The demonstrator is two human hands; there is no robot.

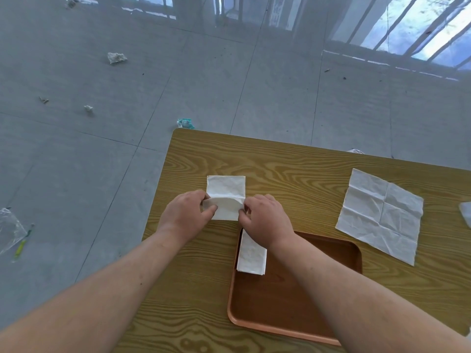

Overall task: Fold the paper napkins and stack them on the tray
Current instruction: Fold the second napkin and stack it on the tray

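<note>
- The left hand (187, 212) and right hand (265, 220) each pinched a side of a half-folded napkin (225, 192) on the desk (280, 159), fingers curled on its edges.
- A folded napkin (252, 256) lay at the tray's (280, 301) left side.
- An open napkin (379, 215) lay flat to the right, well apart.

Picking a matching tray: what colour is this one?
Reddish-brown wood inside, lighter orange-tan rim; tray, head view.
</note>
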